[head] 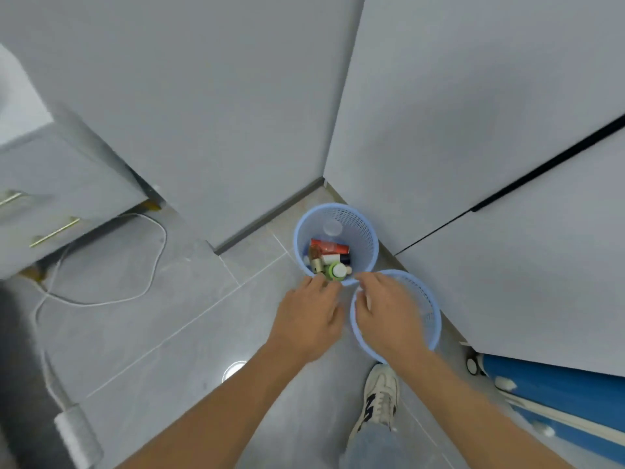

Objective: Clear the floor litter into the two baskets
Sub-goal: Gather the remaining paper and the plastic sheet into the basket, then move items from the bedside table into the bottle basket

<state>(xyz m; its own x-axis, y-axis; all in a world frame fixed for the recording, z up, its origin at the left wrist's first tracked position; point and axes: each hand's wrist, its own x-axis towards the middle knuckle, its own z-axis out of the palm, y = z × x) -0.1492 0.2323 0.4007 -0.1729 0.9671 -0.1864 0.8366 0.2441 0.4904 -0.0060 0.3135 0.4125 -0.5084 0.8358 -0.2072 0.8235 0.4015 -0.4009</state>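
Note:
Two light blue mesh baskets stand on the grey tiled floor in a corner. The far basket (367, 228) holds several small containers, among them a red tube (329, 247), a green jar (334, 271) and a gold-capped bottle (317, 262). My left hand (309, 316) hovers at this basket's near rim, its fingers stretched toward the green jar, and I see nothing in its grasp. The near basket (434, 319) is mostly covered by my right hand (389, 313). That hand's back faces me with its fingers bent down into the basket. A blurred white sliver shows under the fingers.
A white cable (152, 286) loops over the floor at left, below a grey drawer unit (50, 184) with gold handles. White cabinet doors (507, 164) rise right of the baskets. A blue container (558, 387) lies at lower right, and my shoe (380, 397) stands below the near basket.

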